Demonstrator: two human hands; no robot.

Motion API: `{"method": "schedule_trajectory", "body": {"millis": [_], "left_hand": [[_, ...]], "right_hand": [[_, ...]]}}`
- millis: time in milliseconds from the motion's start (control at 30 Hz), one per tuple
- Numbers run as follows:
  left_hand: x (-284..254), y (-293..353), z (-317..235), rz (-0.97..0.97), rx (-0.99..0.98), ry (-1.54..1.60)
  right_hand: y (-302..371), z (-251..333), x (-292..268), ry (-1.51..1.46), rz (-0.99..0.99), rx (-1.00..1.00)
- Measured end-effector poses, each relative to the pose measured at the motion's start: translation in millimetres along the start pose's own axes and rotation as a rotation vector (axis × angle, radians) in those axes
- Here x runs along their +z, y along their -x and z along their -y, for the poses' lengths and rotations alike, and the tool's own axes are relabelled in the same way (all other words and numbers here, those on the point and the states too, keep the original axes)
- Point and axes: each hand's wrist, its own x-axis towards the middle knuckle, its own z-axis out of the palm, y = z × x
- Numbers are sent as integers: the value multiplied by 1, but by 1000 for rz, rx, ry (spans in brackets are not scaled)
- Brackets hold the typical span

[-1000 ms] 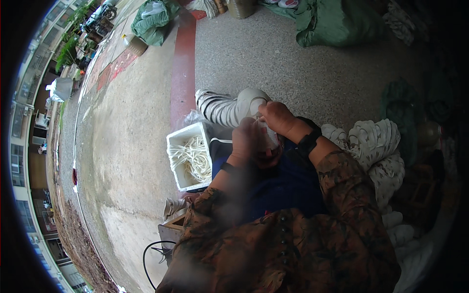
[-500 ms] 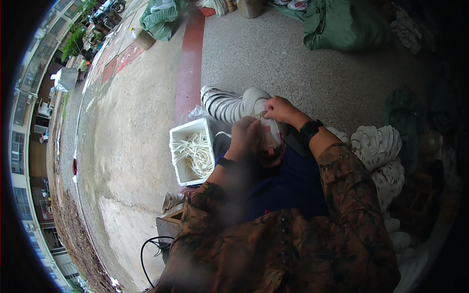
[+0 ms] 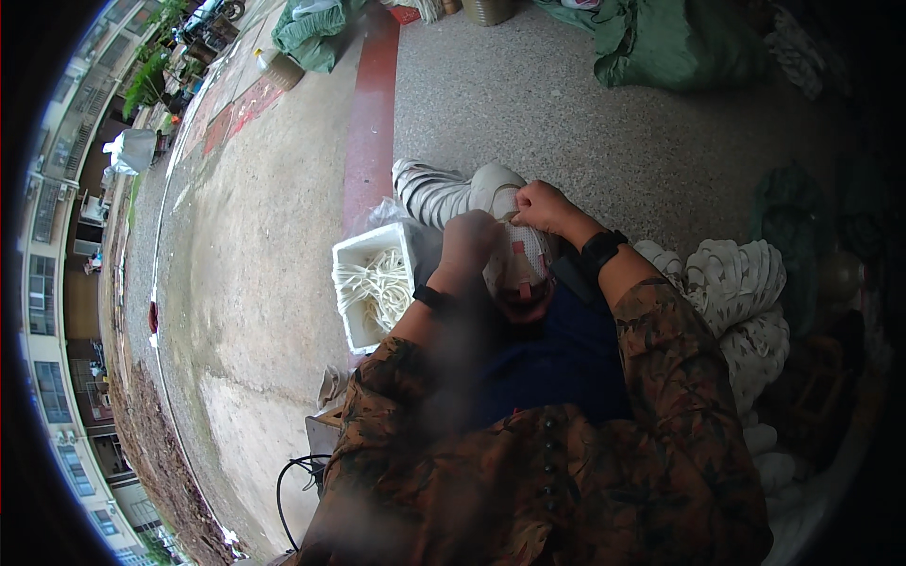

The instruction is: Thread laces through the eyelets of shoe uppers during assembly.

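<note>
At frame centre, the pale shoe (image 3: 525, 257) lies just below the narrowly pinched right hand (image 3: 545, 208). Beside it, the left hand (image 3: 469, 241) has a grip I cannot tell.

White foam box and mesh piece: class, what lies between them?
In the head view, the left hand and a dark thing, too unclear to name, lie between the foam box and the mesh piece.

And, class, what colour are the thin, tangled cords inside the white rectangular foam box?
The thin, tangled cords are off-white, best seen in the head view.
</note>
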Motion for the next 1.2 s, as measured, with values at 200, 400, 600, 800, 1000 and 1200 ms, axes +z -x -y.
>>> {"method": "schedule_trajectory", "body": {"millis": [200,400,600,800,1000,1200], "left_hand": [[9,-14,2,120,0,-290],[5,-27,4,322,167,-510],[2,-42,6,388,219,-509],[2,-42,14,361,267,-366],[25,-3,14,0,16,360],[19,-5,-18,-58,114,-70]], "right_hand": [[2,-7,2,-159,-6,15],[4,-7,-1,-187,10,20],[5,-6,-2,-231,28,47],[10,-5,-6,-263,21,25],[19,-18,-6,-546,112,-67],[22,-20,-3,-485,43,-132]]}}
